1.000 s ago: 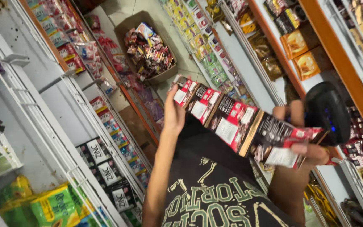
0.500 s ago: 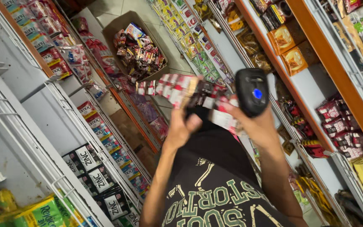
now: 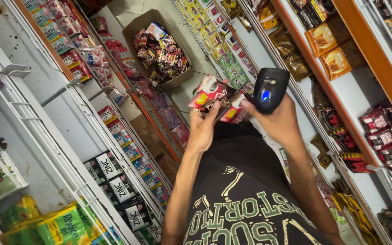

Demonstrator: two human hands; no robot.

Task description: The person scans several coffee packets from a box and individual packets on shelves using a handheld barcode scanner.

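My left hand (image 3: 202, 130) grips a folded strip of red, black and white sachets (image 3: 214, 97) in front of my chest. My right hand (image 3: 281, 121) holds a black handheld scanner (image 3: 270, 89) with a blue light glowing on it, and its fingers also touch the right end of the sachet strip. The scanner sits right beside the sachets, at their upper right. My black printed shirt fills the bottom of the view.
A cardboard box (image 3: 182, 78) full of mixed sachet packs stands on the tiled aisle floor ahead. White wire-fronted shelves (image 3: 71, 136) of sachets and packets line the left. Orange-edged shelves (image 3: 341, 109) with snack bags line the right.
The long sachet strip that was stretched out between both hands has been gathered into a compact bundle. Both hands have come together, and the scanner has moved left, close to the bundle.
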